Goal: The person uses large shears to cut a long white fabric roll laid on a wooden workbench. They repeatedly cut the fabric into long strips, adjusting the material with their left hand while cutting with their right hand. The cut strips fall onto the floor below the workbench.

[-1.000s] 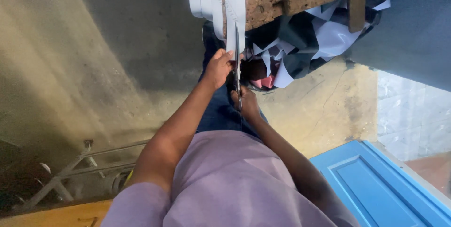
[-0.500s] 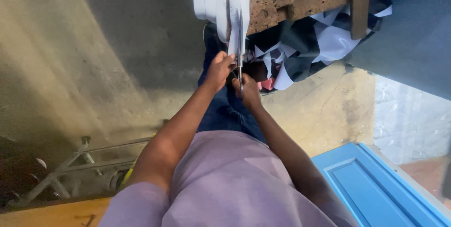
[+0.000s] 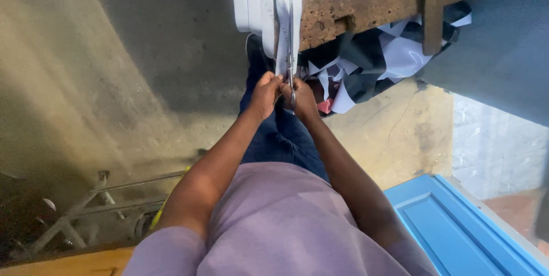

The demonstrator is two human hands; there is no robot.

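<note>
Wooden table [image 3: 366, 2] unchanged; right hand [image 3: 302, 98] still grips scissors [image 3: 290, 53], left hand [image 3: 264, 92] pinches white strip [image 3: 281, 36].

Bare concrete floor [image 3: 114, 82] lies open leftward; scrap pile [image 3: 377, 64] crowds the right.

Scissors [image 3: 290, 53] handles hidden inside both hands — white strips [image 3: 263, 2] (upper ends) cut by the top edge.

Both hands [image 3: 284, 94] work scissors [image 3: 290, 53] through white strips [image 3: 257, 2].
</note>
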